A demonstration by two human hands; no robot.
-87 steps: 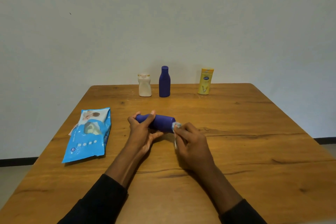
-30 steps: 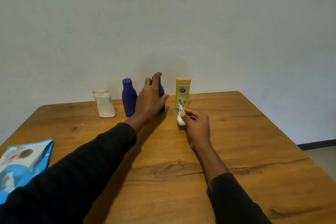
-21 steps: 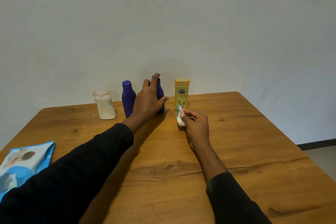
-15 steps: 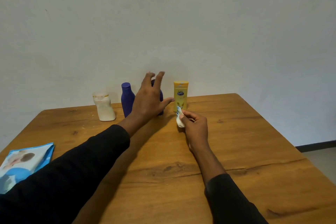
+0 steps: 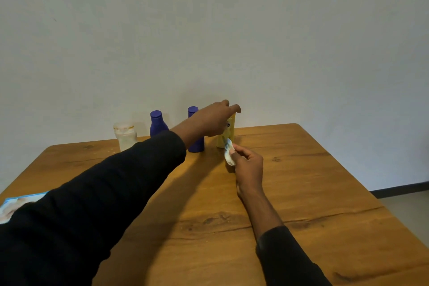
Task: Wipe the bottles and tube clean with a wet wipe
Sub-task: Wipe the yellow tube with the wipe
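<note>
Quick count first: four containers lined up along the far edge of the wooden table (image 5: 325, 193), close to the pale wall (image 5: 232, 30).

- One white bottle (image 5: 125, 137) at the left end.
- Two purple ones next. Left purple bottle (image 5: 158, 124) nearly all in view. Right purple bottle (image 5: 196, 145) half hidden behind the left wrist, only cap and lower body showing.
- One yellow tube (image 5: 229, 133) upright at the right end, just beside that second purple one.

Left hand (image 5: 209, 121) stretched out over the top of the tube, fingers bent over the cap and covering it. Can't tell whether gripping or just touching.

Right hand (image 5: 249, 167) low on the table just in front of the tube, pinching one crumpled wet wipe (image 5: 228, 157) between thumb and fingertips. Wipe's top end overlapping the tube's lower part in view, contact hard to call.

One blue wipes pack (image 5: 16, 202) at the near left edge, mostly blocked by the black left sleeve (image 5: 92, 204).
</note>
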